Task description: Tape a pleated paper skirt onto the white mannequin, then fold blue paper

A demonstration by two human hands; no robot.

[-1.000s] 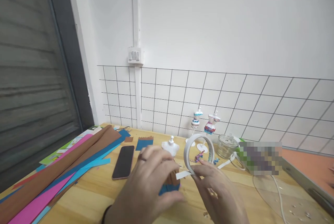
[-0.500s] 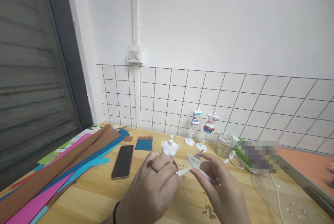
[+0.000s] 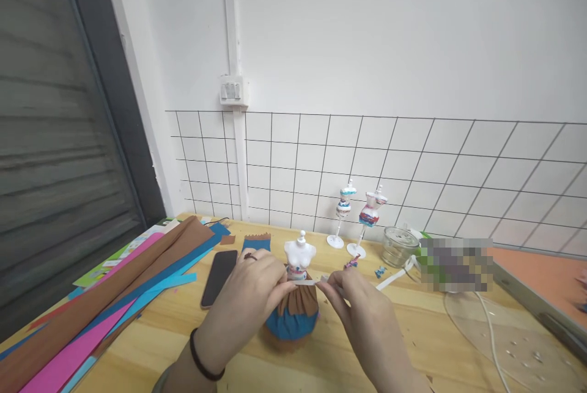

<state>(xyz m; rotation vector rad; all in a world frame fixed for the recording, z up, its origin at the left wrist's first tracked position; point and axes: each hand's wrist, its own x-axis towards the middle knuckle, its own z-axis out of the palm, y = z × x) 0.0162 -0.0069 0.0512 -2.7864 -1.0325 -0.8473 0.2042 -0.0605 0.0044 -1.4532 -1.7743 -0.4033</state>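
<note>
A small white mannequin (image 3: 299,257) in a brown and blue paper skirt (image 3: 293,312) stands on the desk (image 3: 413,344) between the two hands. The left hand (image 3: 250,292) and the right hand (image 3: 355,301) each pinch one end of a short strip of white tape (image 3: 306,282), stretched level across the figure's waist; it seems to touch the waist, though the view is too small to be sure. A phone (image 3: 219,269) lies just left of the left hand, beside long coloured paper strips (image 3: 114,295).
</note>
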